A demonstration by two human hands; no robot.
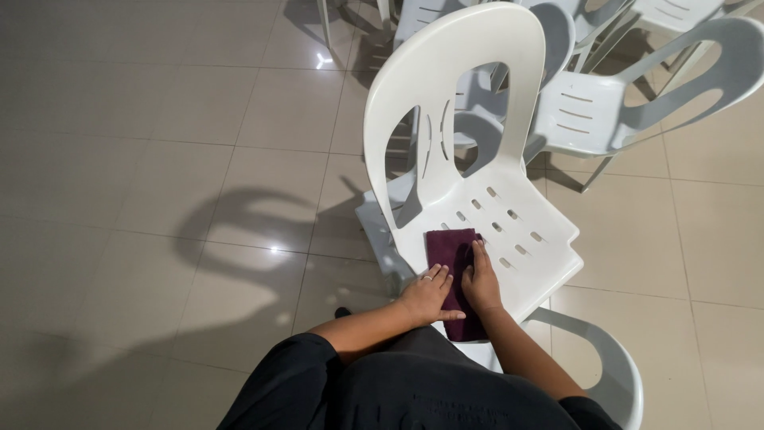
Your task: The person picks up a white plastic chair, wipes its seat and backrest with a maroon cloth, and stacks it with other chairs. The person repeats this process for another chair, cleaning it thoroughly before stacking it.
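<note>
On the seat of the nearest white plastic chair [517,239] lies one dark maroon cloth [450,263], folded to a long strip that runs from the middle of the seat toward 6 o'clock and hangs over the front edge. Slots pierce the seat at 1 to 3 o'clock of the cloth, and that half of the seat is bare out to its right rim. The left rim runs close at 9 o'clock of the cloth.

Both hands rest flat. The left hand [427,296] has its fingers spread a little, pressing the seat edge at 8 o'clock of the cloth, thumb lying across the fabric; a ring shows on one finger. The right hand [481,283] lies on the cloth's right side, fingers together and pointing to 12 o'clock, gripping nothing.

At 12 to 2 o'clock more white chairs [605,103] crowd close, at least three. From 7 to 11 o'clock the tiled floor [159,159] lies wide and glossy. One curved armrest [613,366] sits at 5 o'clock.
</note>
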